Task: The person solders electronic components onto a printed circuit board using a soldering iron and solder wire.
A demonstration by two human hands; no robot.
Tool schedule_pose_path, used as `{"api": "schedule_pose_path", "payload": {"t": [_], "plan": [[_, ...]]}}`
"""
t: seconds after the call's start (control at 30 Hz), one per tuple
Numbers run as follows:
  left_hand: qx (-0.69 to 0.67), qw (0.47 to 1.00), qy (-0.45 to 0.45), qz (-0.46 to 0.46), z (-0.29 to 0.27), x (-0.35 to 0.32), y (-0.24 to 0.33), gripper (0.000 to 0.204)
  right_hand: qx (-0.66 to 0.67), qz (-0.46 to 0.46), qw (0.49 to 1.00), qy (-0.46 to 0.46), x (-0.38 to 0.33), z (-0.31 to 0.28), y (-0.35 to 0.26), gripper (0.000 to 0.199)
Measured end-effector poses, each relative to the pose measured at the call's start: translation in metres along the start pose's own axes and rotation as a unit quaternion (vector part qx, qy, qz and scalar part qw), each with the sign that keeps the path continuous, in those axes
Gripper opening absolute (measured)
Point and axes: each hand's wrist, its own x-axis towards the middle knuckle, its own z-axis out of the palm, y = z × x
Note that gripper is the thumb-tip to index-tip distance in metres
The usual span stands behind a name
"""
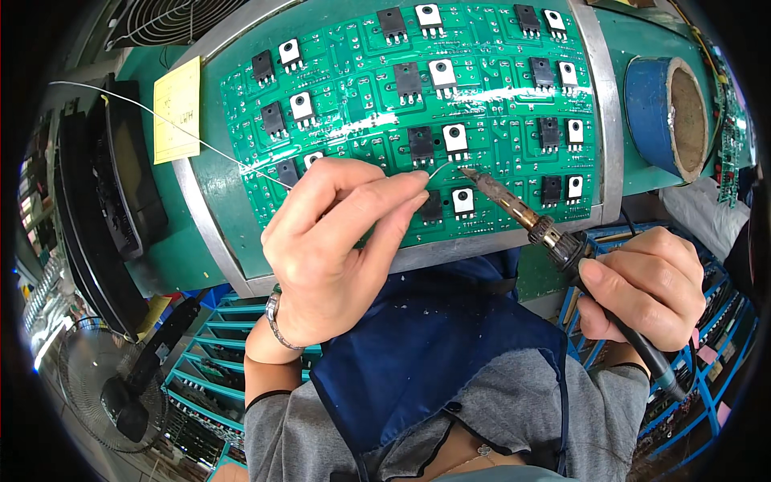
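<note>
My left hand (337, 229) pinches a thin solder wire (201, 143) between thumb and fingertips. The wire trails off to the far left, and its short free end points at the leads of a white-faced transistor (454, 138). In my right hand (646, 289) is a soldering iron (554, 239), held by its black handle like a pen. The iron's tip sits close to the wire's end, at or just above those leads; contact cannot be told. Beneath lies a green circuit board panel (353, 120) with rows of black and white-faced transistors. My left hand hides part of its near edge.
A metal-edged frame (210, 229) surrounds the panel. To the right stands a blue roll with a cardboard core (687, 120). A yellow paper slip (177, 112) lies at left. Turquoise racks (217, 353) and a fan (120, 398) are lower left, blue racks (723, 361) lower right.
</note>
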Motion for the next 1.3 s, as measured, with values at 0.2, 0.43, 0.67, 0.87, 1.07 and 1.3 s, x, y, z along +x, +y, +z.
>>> {"api": "schedule_pose_path", "payload": {"t": [0.2, 0.43, 0.67, 0.87, 1.07, 1.3], "plan": [[0.021, 1.000, -0.002, 0.016, 0.004, 0.000, 0.002, 0.023, -0.003, -0.009, 1.000, -0.011, 0.001, -0.001, 0.004, 0.024], [0.029, 0.999, -0.015, 0.000, 0.006, 0.000, 0.004, 0.022, 0.003, -0.001, 1.000, -0.026, 0.002, -0.001, 0.006, 0.025], [0.028, 0.999, -0.017, 0.011, 0.011, 0.003, 0.002, 0.022, 0.005, -0.029, 0.999, -0.036, 0.002, -0.002, 0.011, 0.025], [0.042, 0.999, -0.016, 0.014, 0.013, 0.004, 0.002, 0.021, 0.017, -0.023, 0.999, -0.026, 0.003, -0.003, 0.015, 0.025], [-0.010, 1.000, -0.009, 0.004, 0.007, 0.019, 0.001, 0.017, 0.013, -0.035, 0.999, -0.025, 0.003, -0.004, 0.018, 0.028], [-0.008, 0.999, -0.036, -0.013, 0.014, 0.025, -0.001, 0.014, 0.015, -0.032, 0.999, -0.025, 0.004, -0.004, 0.017, 0.027]]}}
